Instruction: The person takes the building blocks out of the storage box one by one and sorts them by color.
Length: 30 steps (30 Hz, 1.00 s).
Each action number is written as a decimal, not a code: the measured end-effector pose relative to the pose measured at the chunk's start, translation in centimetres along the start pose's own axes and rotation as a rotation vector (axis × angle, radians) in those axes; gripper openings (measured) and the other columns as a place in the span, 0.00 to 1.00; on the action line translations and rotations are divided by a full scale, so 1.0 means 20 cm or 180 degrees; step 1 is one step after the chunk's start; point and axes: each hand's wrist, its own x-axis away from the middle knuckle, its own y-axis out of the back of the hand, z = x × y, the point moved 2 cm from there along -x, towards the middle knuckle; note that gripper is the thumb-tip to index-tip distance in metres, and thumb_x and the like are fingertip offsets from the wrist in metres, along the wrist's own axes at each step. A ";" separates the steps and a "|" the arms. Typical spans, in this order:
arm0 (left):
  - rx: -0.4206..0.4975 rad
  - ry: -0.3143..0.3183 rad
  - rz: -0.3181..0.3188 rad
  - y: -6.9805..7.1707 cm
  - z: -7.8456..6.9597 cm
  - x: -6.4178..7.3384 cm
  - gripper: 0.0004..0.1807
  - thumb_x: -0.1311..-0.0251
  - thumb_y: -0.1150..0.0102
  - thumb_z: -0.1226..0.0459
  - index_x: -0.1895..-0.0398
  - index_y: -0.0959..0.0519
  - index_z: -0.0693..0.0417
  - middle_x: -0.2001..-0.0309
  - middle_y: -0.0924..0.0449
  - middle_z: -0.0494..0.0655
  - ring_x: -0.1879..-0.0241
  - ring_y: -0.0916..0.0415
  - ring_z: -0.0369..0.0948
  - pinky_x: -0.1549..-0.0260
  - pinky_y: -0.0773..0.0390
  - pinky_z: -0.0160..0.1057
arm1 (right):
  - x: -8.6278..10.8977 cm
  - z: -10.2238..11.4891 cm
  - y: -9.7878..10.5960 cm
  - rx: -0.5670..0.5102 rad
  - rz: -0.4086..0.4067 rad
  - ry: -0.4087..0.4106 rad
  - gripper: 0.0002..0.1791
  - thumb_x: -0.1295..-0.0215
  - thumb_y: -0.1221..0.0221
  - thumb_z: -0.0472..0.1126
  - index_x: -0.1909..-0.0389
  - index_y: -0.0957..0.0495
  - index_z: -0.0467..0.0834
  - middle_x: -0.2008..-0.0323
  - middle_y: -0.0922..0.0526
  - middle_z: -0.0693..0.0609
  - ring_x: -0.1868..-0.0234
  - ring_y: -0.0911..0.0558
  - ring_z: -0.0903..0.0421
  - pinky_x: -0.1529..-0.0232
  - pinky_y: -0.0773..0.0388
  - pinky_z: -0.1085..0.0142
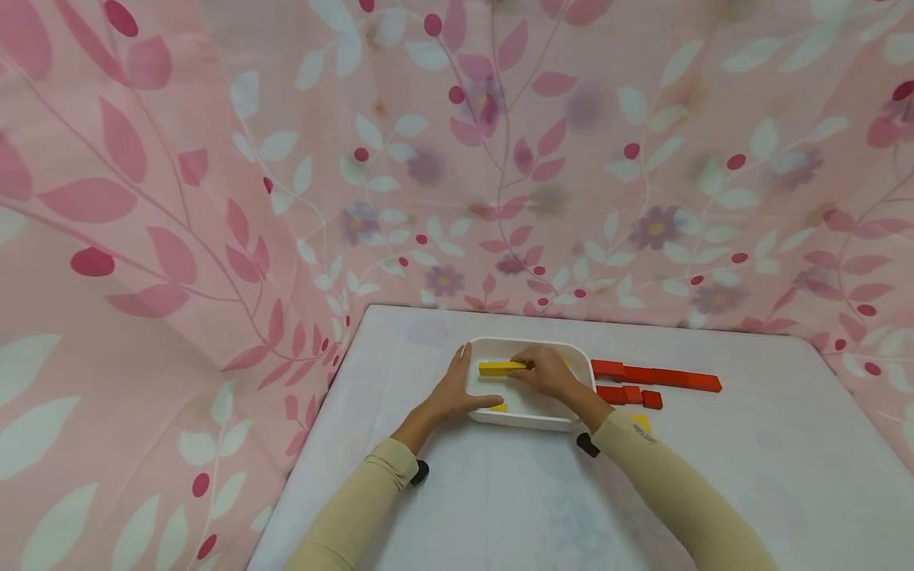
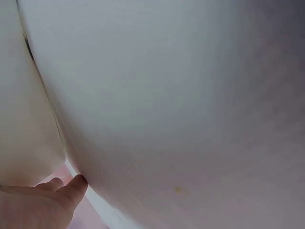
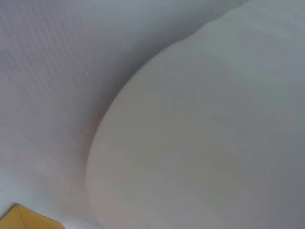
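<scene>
A white plastic tray [image 1: 524, 423] sits on the cloth-covered table. In the head view my right hand [image 1: 551, 373] reaches into it and pinches a yellow bar [image 1: 493, 369] at its right end. My left hand [image 1: 451, 390] lies against the tray's left wall, fingers extended and thumb stretched out over the near left corner. By that thumb, a small yellow piece [image 1: 501, 408] shows inside the tray. In the left wrist view the left fingertips [image 2: 76, 186] appear low at the left. The right wrist view shows mostly a pale sleeve [image 3: 200, 143], with the right hand hidden.
Right of the tray lie a long row of red blocks [image 1: 667, 378] and a shorter red row [image 1: 628, 395]. A yellow block [image 1: 640, 421] lies near the right sleeve, its corner also visible in the right wrist view. Floral pink curtains [image 1: 500, 159] stand behind and left.
</scene>
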 end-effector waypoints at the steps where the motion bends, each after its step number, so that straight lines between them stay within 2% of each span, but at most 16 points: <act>1: 0.0008 0.0004 0.0014 0.00 0.00 0.00 0.73 0.59 0.31 0.31 0.20 0.67 0.47 0.19 0.66 0.49 0.21 0.59 0.47 0.26 0.45 0.55 | 0.01 0.01 0.01 -0.0010 -0.0002 -0.0026 0.14 0.41 0.30 0.45 0.54 0.12 0.46 0.64 0.14 0.53 0.65 0.23 0.56 0.58 0.19 0.65; 4: 0.0026 -0.0004 0.0011 0.01 0.00 0.00 0.73 0.59 0.30 0.32 0.19 0.66 0.47 0.19 0.66 0.50 0.21 0.58 0.49 0.27 0.45 0.56 | 0.02 0.01 0.02 -0.0135 0.0017 -0.0115 0.14 0.41 0.30 0.46 0.54 0.12 0.48 0.64 0.14 0.54 0.67 0.22 0.56 0.60 0.17 0.67; 12: 0.0031 -0.0005 0.0005 0.00 0.00 0.00 0.73 0.59 0.30 0.32 0.19 0.65 0.47 0.19 0.65 0.51 0.21 0.57 0.50 0.27 0.45 0.56 | 0.06 -0.01 0.02 -0.0615 0.0102 -0.0096 0.17 0.39 0.33 0.51 0.52 0.13 0.49 0.64 0.16 0.53 0.73 0.19 0.58 0.64 0.18 0.68; 16: 0.0046 0.0035 -0.0003 0.00 0.00 0.01 0.72 0.58 0.30 0.33 0.19 0.65 0.47 0.19 0.65 0.50 0.22 0.56 0.51 0.27 0.45 0.56 | 0.10 -0.02 0.04 -0.0685 0.0125 -0.0155 0.19 0.39 0.33 0.54 0.50 0.13 0.48 0.64 0.15 0.53 0.74 0.19 0.56 0.67 0.18 0.67; 21: 0.0102 0.0060 -0.0011 -0.01 0.00 0.02 0.71 0.58 0.29 0.34 0.19 0.65 0.47 0.19 0.65 0.51 0.22 0.55 0.51 0.27 0.45 0.56 | 0.15 -0.04 0.08 -0.0672 0.0155 -0.0188 0.21 0.40 0.33 0.55 0.49 0.14 0.49 0.63 0.15 0.53 0.72 0.17 0.52 0.68 0.18 0.68; 30: 0.0083 0.0009 -0.0002 0.00 0.02 0.00 0.71 0.57 0.30 0.34 0.19 0.65 0.47 0.19 0.64 0.51 0.22 0.55 0.50 0.27 0.44 0.55 | 0.22 -0.09 0.13 -0.1086 0.0252 -0.0172 0.18 0.34 0.36 0.47 0.47 0.16 0.44 0.61 0.14 0.39 0.65 0.17 0.44 0.65 0.17 0.67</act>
